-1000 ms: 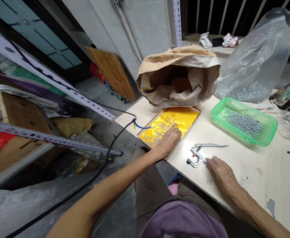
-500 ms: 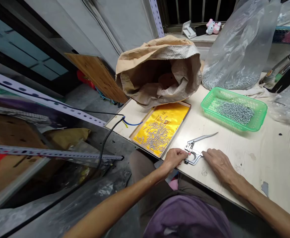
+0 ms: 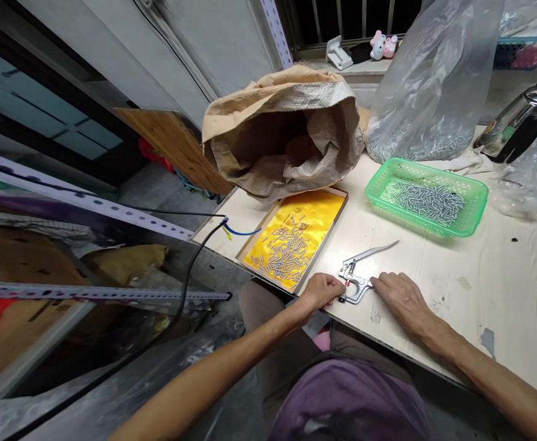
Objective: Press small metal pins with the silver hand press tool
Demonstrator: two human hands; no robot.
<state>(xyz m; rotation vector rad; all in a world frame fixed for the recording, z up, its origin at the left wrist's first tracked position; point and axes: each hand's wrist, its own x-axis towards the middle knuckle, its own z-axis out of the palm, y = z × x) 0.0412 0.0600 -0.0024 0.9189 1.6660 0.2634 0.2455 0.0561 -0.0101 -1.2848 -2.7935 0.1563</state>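
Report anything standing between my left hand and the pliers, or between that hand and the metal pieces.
Nothing visible separates the left hand from the pliers. Only the low wall of the tray stands before the metal pieces.

Light fell brightest on the pale tabletop (image 3: 438, 275) mid-frame, glaring softly there; the paper bag's (image 3: 281, 135) inside lay in deep shadow. The left side looked dim, blurred and stretched toward the edge.

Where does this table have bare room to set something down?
The tabletop is bare between green basket and yellow-lined tray, and right of the right hand, below the basket. Crowded: the back, by paper sack and clear bag; the front, around tool and left hand.
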